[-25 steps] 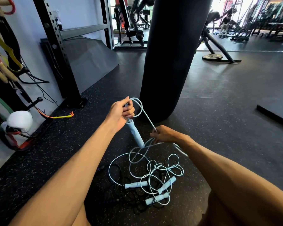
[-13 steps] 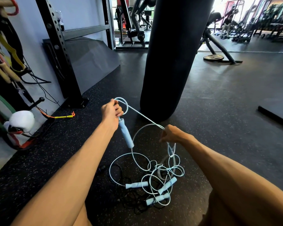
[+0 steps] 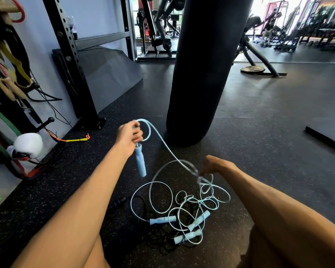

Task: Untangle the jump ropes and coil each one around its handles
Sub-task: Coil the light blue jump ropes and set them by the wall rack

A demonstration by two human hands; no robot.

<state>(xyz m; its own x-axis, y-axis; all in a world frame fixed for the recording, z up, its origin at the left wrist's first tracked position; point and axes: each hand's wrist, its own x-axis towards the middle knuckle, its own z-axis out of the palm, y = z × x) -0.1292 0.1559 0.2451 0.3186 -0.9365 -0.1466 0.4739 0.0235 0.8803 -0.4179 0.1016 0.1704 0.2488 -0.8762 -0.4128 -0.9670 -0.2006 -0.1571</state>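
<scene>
Head view. The left hand (image 3: 129, 135) is raised above the floor, fingers curled tight round the light-blue rope (image 3: 163, 147) just above one blue handle (image 3: 140, 161). That handle hangs below the fist, slightly tilted. The rope arcs over the knuckles, then runs down and right toward the right hand (image 3: 216, 164).

The right hand is motion-blurred (fingertips smeared). It sits right at the rope, but I cannot tell whether it pinches the cord or only touches it.

Below both hands, on the black rubber floor (image 3: 259, 151), lies the tangle (image 3: 189, 200) of pale-blue loops crossing one another. Three more handles rest in it: the left handle (image 3: 162, 220), the middle handle (image 3: 198, 219) and the near handle (image 3: 187, 235). A black rope (image 3: 162, 248) lies under the blue loops, its black handle (image 3: 117, 203) poking out on the left.

I note a black punching bag (image 3: 207, 74) just beyond the left hand.
</scene>
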